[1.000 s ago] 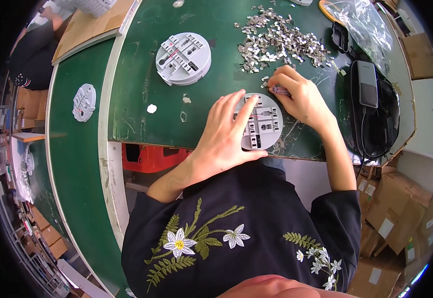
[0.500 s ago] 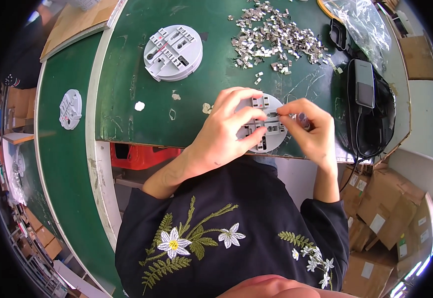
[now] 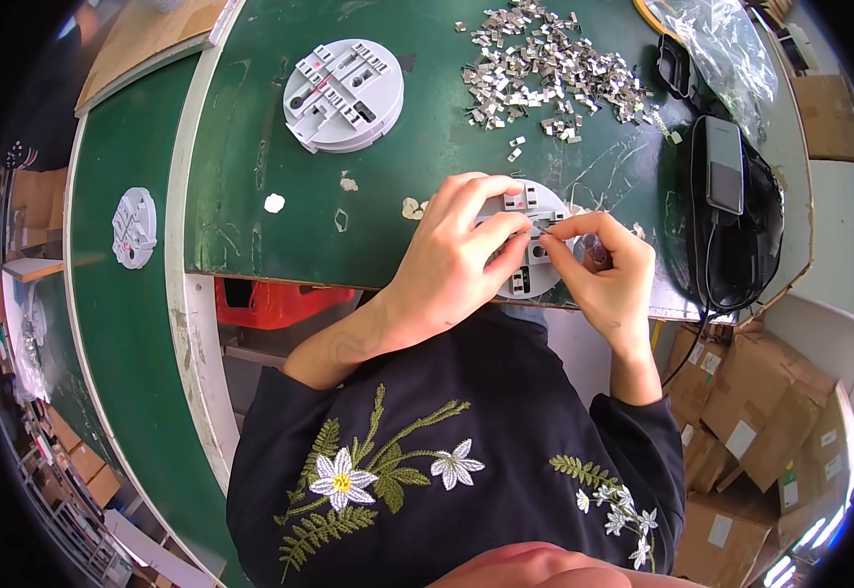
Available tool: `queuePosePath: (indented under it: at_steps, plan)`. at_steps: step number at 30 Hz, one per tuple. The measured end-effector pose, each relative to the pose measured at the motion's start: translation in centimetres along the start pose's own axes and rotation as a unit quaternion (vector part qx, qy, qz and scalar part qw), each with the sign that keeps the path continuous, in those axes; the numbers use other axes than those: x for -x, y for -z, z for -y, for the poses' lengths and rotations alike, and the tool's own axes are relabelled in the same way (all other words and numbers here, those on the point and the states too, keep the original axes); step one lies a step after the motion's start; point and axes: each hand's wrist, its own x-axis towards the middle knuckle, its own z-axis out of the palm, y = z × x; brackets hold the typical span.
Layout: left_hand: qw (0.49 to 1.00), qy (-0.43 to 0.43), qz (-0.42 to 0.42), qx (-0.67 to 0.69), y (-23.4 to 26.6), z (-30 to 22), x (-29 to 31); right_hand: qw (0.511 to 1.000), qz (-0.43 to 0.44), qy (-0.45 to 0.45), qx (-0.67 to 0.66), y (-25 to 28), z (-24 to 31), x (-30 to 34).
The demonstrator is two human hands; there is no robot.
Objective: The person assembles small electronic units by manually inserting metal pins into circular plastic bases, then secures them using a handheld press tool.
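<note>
A round grey plastic base (image 3: 547, 198) with slots and raised blocks lies at the table's near edge, partly hidden under both hands. My left hand (image 3: 452, 245) grips it from the left, fingers bent over its top, with index finger and thumb close to the middle. Over the right part of the base, my right hand (image 3: 611, 279) pinches thumb and index finger together at a slot. Whatever sits between those fingertips is too small to make out. Beyond the hands spreads a pile of small shiny metal clips (image 3: 554, 73).
A stack of similar grey bases (image 3: 346, 95) stands at the far left, and another base (image 3: 135, 228) lies on the green side surface. To the right are a black case (image 3: 755, 230), a power bank (image 3: 724, 167) with a cable, and a clear plastic bag (image 3: 716, 49). Cardboard boxes (image 3: 751, 421) fill the lower right.
My left index finger and thumb have moved inward, closer to my right fingertips. My right hand has shifted slightly left and down, still pinching over the base.
</note>
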Motion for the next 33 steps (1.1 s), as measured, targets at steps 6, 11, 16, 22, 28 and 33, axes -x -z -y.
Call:
queuePosePath:
  at_steps: [6,11,16,22,28,33]
  plan:
    - [1.0,0.005,-0.013,-0.015,0.0,-0.7,0.9,1.0,0.001,0.007,0.016,-0.1,0.1,0.9]
    - [0.999,-0.001,-0.022,-0.027,0.0,-0.9,1.4,1.0,0.01,0.025,0.013,-0.2,0.1,1.4]
    - [0.999,0.0,-0.015,-0.03,0.0,-0.9,1.4,0.999,0.015,0.043,0.019,-0.2,0.1,1.4]
    - [0.999,0.004,-0.002,-0.034,0.0,-1.0,1.0,0.998,0.016,0.052,0.042,-0.1,0.4,1.2]
    - [0.999,0.01,0.015,-0.037,-0.1,-0.7,0.4,0.993,0.028,0.083,0.073,0.0,0.9,0.4]
    - [0.999,-0.023,0.019,-0.041,-0.2,0.4,0.1,0.994,0.054,0.053,0.08,0.3,1.2,-0.5]
